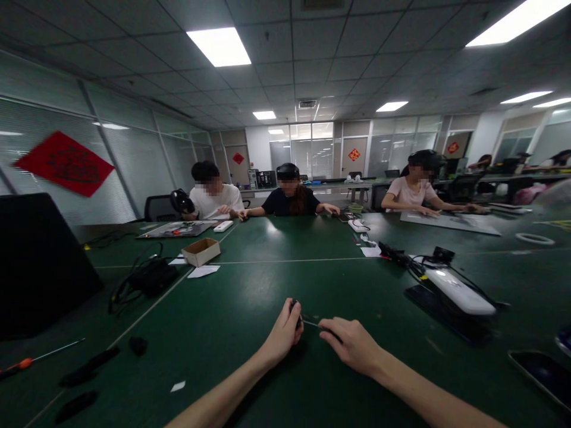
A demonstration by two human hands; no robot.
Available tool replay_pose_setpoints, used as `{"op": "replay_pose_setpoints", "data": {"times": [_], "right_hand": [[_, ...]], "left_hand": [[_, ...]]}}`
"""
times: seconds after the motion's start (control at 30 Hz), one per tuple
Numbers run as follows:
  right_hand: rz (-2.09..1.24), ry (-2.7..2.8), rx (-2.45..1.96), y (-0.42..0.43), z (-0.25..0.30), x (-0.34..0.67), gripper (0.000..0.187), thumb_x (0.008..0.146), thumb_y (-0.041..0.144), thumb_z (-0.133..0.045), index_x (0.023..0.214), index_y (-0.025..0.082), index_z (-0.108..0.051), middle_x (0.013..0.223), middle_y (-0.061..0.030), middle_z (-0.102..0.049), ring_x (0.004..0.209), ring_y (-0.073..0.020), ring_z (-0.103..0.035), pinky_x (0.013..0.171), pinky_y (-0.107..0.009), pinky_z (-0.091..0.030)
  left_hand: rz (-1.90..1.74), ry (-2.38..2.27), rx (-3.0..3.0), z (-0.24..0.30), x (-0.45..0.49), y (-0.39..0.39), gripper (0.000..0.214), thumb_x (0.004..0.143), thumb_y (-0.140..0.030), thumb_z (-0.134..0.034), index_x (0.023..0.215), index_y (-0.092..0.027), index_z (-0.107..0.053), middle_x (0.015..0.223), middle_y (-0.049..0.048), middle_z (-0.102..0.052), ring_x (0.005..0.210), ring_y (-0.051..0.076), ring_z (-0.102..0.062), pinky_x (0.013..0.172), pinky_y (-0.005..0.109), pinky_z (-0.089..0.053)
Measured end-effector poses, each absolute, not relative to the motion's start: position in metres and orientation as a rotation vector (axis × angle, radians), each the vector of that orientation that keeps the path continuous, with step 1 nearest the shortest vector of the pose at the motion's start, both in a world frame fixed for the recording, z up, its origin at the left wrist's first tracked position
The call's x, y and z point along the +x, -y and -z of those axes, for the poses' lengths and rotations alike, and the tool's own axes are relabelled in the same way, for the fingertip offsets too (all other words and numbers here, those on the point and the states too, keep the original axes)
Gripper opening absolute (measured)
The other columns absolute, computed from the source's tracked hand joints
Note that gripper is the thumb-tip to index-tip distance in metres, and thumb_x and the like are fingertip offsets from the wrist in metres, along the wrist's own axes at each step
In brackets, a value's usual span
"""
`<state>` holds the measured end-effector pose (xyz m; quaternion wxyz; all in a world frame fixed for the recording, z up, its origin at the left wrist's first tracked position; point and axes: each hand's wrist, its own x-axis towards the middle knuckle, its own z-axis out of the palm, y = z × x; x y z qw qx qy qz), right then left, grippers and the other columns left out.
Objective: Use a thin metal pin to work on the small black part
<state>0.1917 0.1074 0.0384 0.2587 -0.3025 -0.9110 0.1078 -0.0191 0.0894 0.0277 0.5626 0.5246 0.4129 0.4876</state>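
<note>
1. My view shows both hands low at 6 o'clock, close together above the green bench (232,291).
2. My left hand (282,336) is closed around a small black part (294,310), most of which its fingers hide, so I cannot identify it.
3. My right hand (352,345) is closed too, pinching a thin metal shaft (314,323) that runs across to the black part. It may be a small screwdriver, but the frame is too coarse to confirm that.
4. The step in hand appears to be fine two-handed work at the point where the shaft meets the part. I judge that this calls for both grips to stay steady and the tip to stay lined up.
5. An orange-handled screwdriver (27,362) lies on the bench at 9 o'clock, with black pieces (89,365) beside it.
6. A cardboard box (200,251) sits at 11 o'clock, and a white device (459,291) with black cables sits at 2 o'clock.
7. A phone (542,374) lies at 4 o'clock.
8. Three co-workers (289,193) sit well apart across the bench at 12 o'clock, their hands away from mine.
</note>
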Motion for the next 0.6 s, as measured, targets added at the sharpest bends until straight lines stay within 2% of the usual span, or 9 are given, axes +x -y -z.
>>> {"op": "replay_pose_setpoints", "data": {"times": [0.6], "right_hand": [[-0.298,2.481,-0.838,-0.1104,-0.0380,0.1898,0.025,0.094,0.032,-0.040,0.112,0.023,-0.054,0.090,-0.0023,-0.061,0.074,-0.0130,-0.057,0.069,-0.025,-0.044]], "left_hand": [[-1.128,-0.986,1.223,-0.0266,-0.0204,-0.0935,0.039,0.087,-0.058,-0.034,0.096,-0.021,-0.035,0.061,-0.0058,-0.036,0.046,0.005,-0.026,0.042,0.017,-0.020]]}}
